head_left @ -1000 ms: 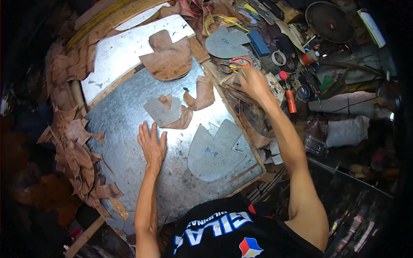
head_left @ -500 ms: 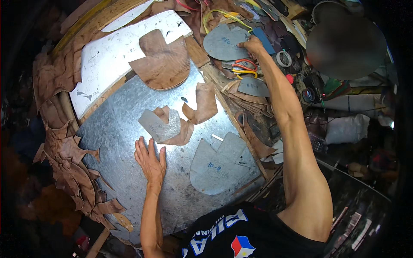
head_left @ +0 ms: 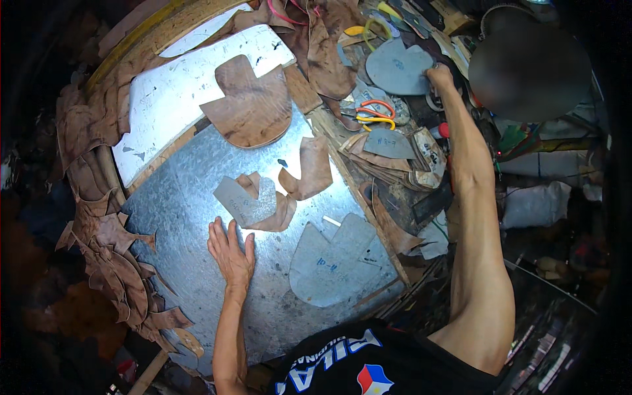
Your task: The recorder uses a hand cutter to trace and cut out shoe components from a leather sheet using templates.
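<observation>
My left hand [head_left: 232, 255] lies flat on the metal sheet [head_left: 187, 276], fingers spread, just below a small angular grey template [head_left: 245, 203]. Under that template shows a brown leather piece [head_left: 280, 214]; another notched leather piece [head_left: 309, 170] lies beside it. At the far right, my right hand [head_left: 441, 78] pinches the edge of a large rounded grey template [head_left: 397, 67] above the cluttered bench side. A second large grey template [head_left: 332, 263] rests on the sheet at the near right. Farther back, cut brown leather [head_left: 250, 105] overlaps the sheet and a white board [head_left: 164, 99].
Scissors [head_left: 376, 113] with orange and yellow handles lie right of the sheet, near a small grey template [head_left: 388, 143] on stacked leather pieces. Leather scraps [head_left: 115, 263] hang along the left edge. A wooden strip [head_left: 355, 181] borders the sheet's right side.
My right hand has moved right, carrying the large rounded template with it and uncovering items beneath. The left hand stays in place on the sheet. The view has shifted slightly.
</observation>
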A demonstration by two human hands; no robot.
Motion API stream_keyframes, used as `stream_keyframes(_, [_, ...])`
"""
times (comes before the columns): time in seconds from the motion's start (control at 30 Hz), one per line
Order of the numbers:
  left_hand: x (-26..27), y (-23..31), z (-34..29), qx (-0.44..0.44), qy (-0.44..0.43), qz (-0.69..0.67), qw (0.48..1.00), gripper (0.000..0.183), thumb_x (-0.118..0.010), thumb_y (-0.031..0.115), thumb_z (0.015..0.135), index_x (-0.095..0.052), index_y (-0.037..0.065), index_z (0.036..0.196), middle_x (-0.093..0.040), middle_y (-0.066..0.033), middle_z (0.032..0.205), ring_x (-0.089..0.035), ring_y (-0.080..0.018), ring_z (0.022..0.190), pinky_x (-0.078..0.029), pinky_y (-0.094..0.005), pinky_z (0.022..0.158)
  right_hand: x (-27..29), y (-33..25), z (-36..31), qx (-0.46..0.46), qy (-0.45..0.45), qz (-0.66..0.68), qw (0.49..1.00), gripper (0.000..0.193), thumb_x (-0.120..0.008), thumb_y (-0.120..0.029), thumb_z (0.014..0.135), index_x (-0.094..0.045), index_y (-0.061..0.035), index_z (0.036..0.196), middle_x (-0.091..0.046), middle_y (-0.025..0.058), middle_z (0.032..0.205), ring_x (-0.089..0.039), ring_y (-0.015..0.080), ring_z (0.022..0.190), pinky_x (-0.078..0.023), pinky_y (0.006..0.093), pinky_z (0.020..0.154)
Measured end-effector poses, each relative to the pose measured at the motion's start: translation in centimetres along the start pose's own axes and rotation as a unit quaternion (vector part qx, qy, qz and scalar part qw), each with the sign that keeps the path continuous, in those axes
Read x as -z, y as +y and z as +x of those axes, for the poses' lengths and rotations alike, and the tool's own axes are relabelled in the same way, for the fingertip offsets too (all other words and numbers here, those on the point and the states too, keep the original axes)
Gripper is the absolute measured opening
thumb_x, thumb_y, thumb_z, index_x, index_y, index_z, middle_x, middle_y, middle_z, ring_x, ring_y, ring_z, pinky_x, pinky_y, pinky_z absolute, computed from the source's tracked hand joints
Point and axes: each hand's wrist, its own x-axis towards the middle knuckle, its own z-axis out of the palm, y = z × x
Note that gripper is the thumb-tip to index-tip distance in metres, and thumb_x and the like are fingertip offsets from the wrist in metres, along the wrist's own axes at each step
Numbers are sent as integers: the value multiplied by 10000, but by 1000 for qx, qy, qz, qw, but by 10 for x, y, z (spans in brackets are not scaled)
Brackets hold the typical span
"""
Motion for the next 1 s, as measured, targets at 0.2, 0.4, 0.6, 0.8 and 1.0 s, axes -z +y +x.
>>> stream_keyframes(0.2, [6,-7,-3,17,-3,11,1000,524,-620,338,911,-489,35,1318,-323,-230,1492,-244,-421,1410,-204,-553,1117,-87,-91,-75,227,-39,-174,958,506,-689,-439,801,-680,12,1030,-680,259,1019,-664,399,973,-525,462,831])
stream_keyframes(0.4, [5,-4,-1,19,-6,-16,1000,529,-639,332,900,-494,40,1316,-333,-234,1478,-245,-420,1408,-203,-549,1120,-155,-123,-110,220,-29,-92,971,460,-750,-335,788,-662,78,969,-690,268,852,-698,365,793,-536,457,683])
stream_keyframes(0.6, [4,3,-2,3,17,-38,999,510,-645,333,898,-519,38,1295,-353,-245,1456,-271,-422,1388,-213,-534,1118,-123,-128,-114,-41,-189,543,817,90,-590,-76,859,-590,14,857,-530,67,669,-476,158,480,-411,350,395])
stream_keyframes(0.8, [-1,-1,-12,3,27,-62,998,514,-619,326,919,-516,10,1311,-348,-246,1470,-250,-428,1398,-200,-533,1127,-1,-142,-275,149,-250,688,665,311,-586,-69,871,-543,-59,1179,-559,26,818,-487,104,521,-441,326,447])
stream_keyframes(1.0, [-27,34,-20,0,84,-106,991,320,-521,285,969,-607,34,1148,-556,-234,1260,-472,-353,1247,-342,-486,1044,34,-75,-359,298,-33,109,948,348,-579,-209,884,-623,-84,1205,-536,-20,675,-494,59,522,-414,251,451])
